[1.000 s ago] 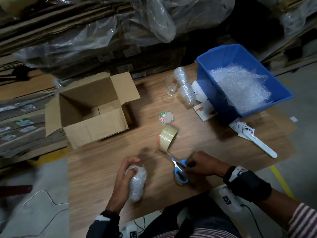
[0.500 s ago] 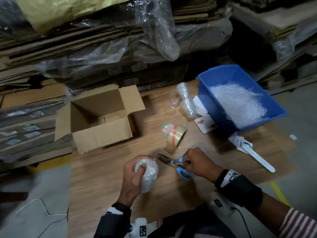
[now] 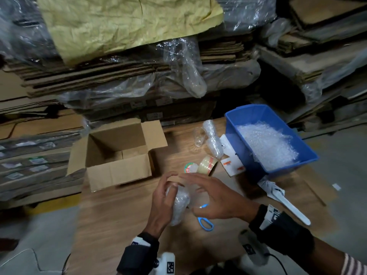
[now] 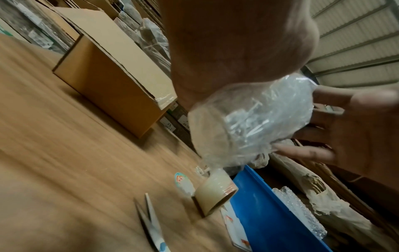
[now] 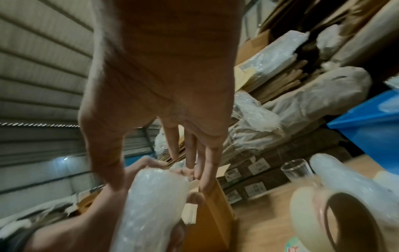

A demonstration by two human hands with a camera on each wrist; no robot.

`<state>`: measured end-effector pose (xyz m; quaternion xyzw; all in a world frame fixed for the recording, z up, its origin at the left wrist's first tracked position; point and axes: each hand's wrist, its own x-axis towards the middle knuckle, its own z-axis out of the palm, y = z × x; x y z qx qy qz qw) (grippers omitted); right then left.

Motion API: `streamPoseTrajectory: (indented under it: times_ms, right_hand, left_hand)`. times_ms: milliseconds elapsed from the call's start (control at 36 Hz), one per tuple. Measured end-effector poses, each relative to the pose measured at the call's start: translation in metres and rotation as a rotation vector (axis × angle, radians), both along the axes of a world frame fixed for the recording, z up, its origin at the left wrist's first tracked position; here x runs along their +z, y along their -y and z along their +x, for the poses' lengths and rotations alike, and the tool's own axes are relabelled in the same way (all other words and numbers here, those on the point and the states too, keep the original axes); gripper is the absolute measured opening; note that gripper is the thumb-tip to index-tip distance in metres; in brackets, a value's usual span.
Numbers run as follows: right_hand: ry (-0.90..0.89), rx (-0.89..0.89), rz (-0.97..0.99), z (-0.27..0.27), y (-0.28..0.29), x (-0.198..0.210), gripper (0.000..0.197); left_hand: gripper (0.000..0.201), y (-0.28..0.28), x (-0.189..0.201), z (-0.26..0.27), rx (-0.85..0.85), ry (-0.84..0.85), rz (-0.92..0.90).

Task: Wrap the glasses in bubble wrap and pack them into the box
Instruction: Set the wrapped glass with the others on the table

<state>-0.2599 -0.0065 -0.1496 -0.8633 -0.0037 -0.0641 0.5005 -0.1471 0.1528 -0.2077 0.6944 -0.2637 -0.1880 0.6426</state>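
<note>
Just above the brown wood-grain table we held a glass wrapped in clear bubble wrap in our left hand, the fingers and thumb curled round its side. From the left wrist view the bundle's round end faced the camera, with creased film bunched at the other end. Our right hand hovered just beside the bundle with its fingers straight and spread, holding nothing; whether the fingertips touched the wrap we could not tell through the blur.

Under that hand the blue-handled scissors lay on the table. Beyond them stood a roll of clear packing tape on a brown core, touching a small round lid with a red and green label. Further back a bare clear drinking glass stood upright beside two more bubble-wrapped bundles, which lay near the blue plastic bin holding loose bubble wrap. The open brown cardboard box sat to the left of our hands, flaps up, well apart from the held bundle. A white plastic tool lay at the table's right edge.
</note>
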Motion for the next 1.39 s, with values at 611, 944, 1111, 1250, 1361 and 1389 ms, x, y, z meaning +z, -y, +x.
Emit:
streamPoseTrajectory:
  times_ms: [611, 944, 1111, 1250, 1361, 1389]
  right_hand:
    - [0.02, -0.266, 0.061, -0.013, 0.013, -0.031, 0.05]
    - [0.007, -0.242, -0.149, -0.003, 0.018, -0.022, 0.084]
    - [-0.05, -0.149, -0.31, -0.007, 0.023, -0.045, 0.084]
    - [-0.057, -0.169, -0.146, -0.009, 0.042, -0.046, 0.069]
    - [-0.015, -0.232, 0.17, 0.001, 0.051, -0.038, 0.074]
    - [-0.031, -0.233, 0.184, 0.004, 0.052, -0.037, 0.078]
  left_hand:
    - [0.043, 0.071, 0.007, 0.001, 0.269, -0.147, 0.041]
    - [0.042, 0.107, 0.026, -0.004, 0.336, -0.137, 0.082]
    - [0.053, 0.119, 0.006, 0.021, 0.326, -0.314, 0.158]
    - [0.051, 0.126, 0.011, 0.028, 0.363, -0.247, 0.168]
    - [0.077, 0.13, -0.004, 0.033, 0.257, -0.365, 0.201]
    - [0.081, 0.133, 0.002, 0.03, 0.222, -0.402, 0.192]
